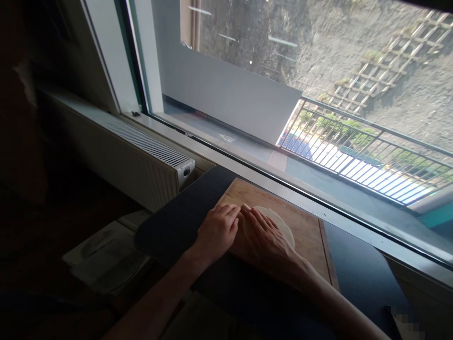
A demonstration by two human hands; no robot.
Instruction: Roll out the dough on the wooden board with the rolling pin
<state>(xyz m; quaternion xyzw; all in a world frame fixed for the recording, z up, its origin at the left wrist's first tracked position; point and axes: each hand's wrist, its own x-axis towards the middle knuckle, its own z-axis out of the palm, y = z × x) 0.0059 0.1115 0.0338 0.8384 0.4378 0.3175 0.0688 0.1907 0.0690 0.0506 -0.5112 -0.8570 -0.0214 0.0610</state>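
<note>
"Dough [288, 231]: how would it handle?"

"Soft, light, easily torn, I'd judge; take it by the rim. It lies mid-way on the board [309, 243], under the right hand [269, 236], spread flat, gripping nothing visible."

"Left hand [218, 231]?"

"Half curled beside it; its hold I can't tell."

"Room?"

"Rightward to the board's edge, tabletop [359, 264] beyond."

Right hand [269, 236] laid pretty flat over pale dough round [286, 230], left hand [216, 229] curled just beside, can't really tell what's in its fingers. Wooden board [306, 236] underneath, on dark table [357, 259]. Radiator [148, 163] off left, metal railing [357, 146] outside window.
</note>
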